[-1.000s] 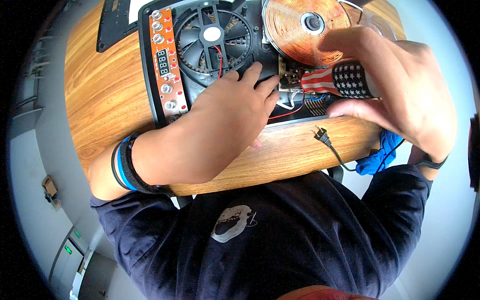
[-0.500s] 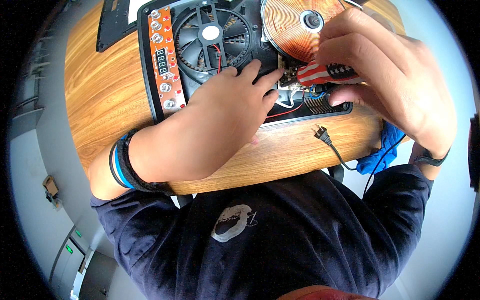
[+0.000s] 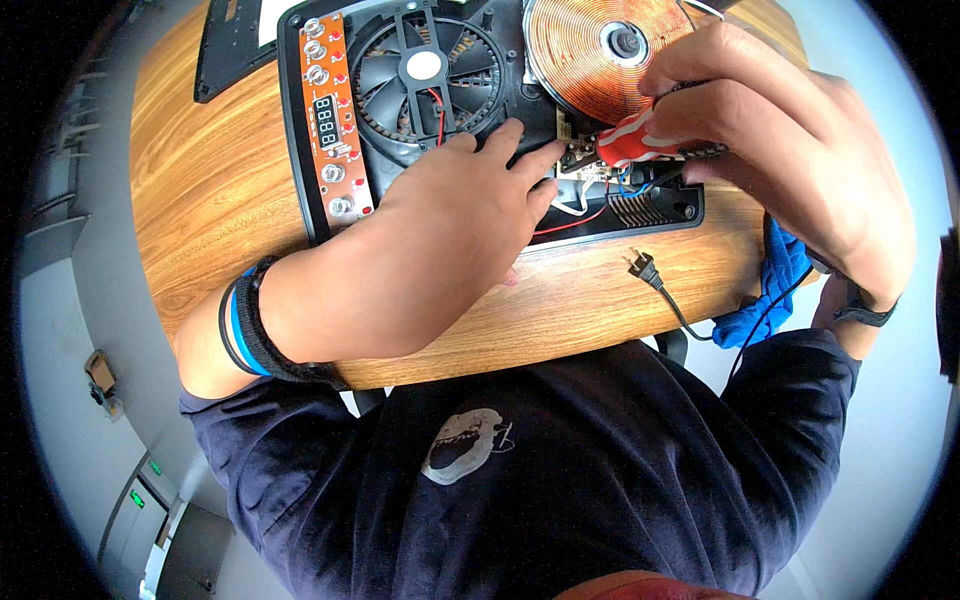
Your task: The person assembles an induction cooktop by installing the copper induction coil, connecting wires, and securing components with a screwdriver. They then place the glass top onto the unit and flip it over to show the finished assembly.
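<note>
Grips the red-and-white tool [image 3: 628,143] in the right hand [image 3: 800,150], with fingers curled closely round the handle. Points it leftward over the circuit board [image 3: 566,174] inside the black case [image 3: 539,112], just on the near side of the coil [image 3: 573,62]. Cannot tell the contact between tip and board. Spreads the left hand [image 3: 460,230] wide across the case's near edge, with fingers apart and reaching to beside the board, near the fan [image 3: 385,105]. Has the orange control strip [image 3: 318,160] farther left, along the case's side. Shows the plug [image 3: 645,268] on the table [image 3: 215,190], in front of the case, and the blue cloth [image 3: 780,285] near the table's right edge.
</note>
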Action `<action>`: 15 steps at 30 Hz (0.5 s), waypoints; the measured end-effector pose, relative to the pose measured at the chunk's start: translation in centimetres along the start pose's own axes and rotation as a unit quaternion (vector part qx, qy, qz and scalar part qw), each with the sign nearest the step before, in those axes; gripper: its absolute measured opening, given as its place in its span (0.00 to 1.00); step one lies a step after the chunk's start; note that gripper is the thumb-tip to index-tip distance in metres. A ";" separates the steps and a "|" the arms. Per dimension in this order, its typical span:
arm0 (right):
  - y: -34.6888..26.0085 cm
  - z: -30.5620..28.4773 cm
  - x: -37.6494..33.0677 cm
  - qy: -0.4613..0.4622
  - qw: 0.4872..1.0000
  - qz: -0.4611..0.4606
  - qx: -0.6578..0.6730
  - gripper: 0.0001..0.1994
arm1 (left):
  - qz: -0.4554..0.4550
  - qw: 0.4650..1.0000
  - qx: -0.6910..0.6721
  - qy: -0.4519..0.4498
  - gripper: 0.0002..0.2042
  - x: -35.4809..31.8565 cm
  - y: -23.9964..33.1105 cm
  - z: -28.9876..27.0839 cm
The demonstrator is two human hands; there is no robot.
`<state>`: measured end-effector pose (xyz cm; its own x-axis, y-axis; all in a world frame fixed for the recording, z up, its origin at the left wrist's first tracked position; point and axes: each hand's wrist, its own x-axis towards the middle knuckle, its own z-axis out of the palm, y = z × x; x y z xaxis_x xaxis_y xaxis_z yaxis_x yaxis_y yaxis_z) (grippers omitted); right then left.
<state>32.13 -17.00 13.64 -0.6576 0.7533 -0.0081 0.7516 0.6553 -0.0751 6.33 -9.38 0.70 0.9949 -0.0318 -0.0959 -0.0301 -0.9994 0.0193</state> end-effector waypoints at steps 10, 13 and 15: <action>-0.5 0.0 -0.6 0.009 0.999 0.009 0.032 0.21 | -0.005 0.996 -0.014 -0.085 0.40 0.4 0.0 -1.1; -0.1 -0.9 -1.7 0.016 0.999 0.016 0.045 0.21 | -0.009 0.996 -0.021 -0.090 0.39 0.5 0.1 -1.1; 0.0 -1.4 -3.3 0.028 0.996 0.066 0.054 0.21 | -0.009 0.997 -0.018 -0.068 0.36 0.2 0.1 -0.7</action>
<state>34.36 -19.38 15.08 -0.5468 0.8367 0.0298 0.8199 0.5424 -0.1833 6.60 -9.51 1.40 0.9730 -0.0191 -0.2302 -0.0072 -0.9986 0.0524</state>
